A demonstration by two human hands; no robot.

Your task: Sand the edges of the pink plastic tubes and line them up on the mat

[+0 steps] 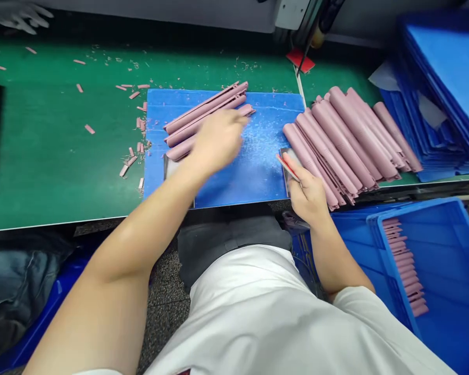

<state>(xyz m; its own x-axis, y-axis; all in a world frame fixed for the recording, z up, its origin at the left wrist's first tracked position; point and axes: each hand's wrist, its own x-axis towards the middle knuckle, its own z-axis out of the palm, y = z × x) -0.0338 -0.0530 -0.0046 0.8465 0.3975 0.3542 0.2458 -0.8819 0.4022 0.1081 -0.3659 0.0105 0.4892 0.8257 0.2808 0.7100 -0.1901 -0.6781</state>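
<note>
My left hand [221, 138], smeared by motion, is over the nearest of several long pink plastic parts [203, 112] on a blue sheet [242, 177]. Its fingers are curled near that part's right end, and whether they grip it I cannot make out. My right hand [308, 195] is closed around a slim, flat tool with a red edge [288, 167], at the sheet's right side. Just beyond that hand, many similar pink parts [344, 140] lie side by side in a slanted pile.
Small pink offcuts [140, 125] are scattered over the green table [62, 172]. Blue sheets [441, 67] are stacked at the right. Below, a blue crate [449, 271] holds a row of pink parts. Another person's gloved hand [19, 15] shows at top left.
</note>
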